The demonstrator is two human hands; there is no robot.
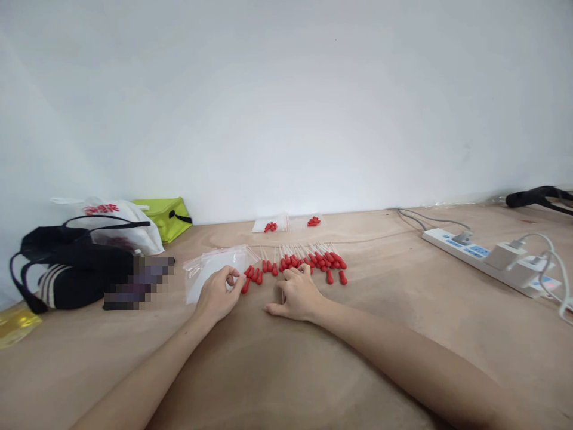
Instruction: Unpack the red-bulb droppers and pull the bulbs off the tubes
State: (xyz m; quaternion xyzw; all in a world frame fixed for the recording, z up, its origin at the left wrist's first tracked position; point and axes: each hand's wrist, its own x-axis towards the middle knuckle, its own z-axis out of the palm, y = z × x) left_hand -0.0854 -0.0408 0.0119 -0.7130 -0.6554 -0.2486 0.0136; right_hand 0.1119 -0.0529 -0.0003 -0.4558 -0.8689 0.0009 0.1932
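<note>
Many droppers with red rubber bulbs and thin clear tubes lie in a loose pile [313, 260] on the wooden table, tubes pointing away from me. My left hand [219, 294] rests at the near edge of the clear plastic bags [210, 269], fingers curled and a gap between thumb and index finger. Its thumb tip is beside one dropper [245, 286] of a small group left of the pile. My right hand [299, 295] is at the pile's near side, fingertips against the red bulbs and thumb held apart. What lies under its fingers is hidden. Two droppers [330, 277] sit nearer me on the right.
Two clear bags with red-bulbed droppers [270, 227] lie by the wall. A white power strip [487, 260] with plugs and cables is on the right. To the left are a black bag [76, 263], a white plastic bag [129, 224] and a lime-green bag [165, 216].
</note>
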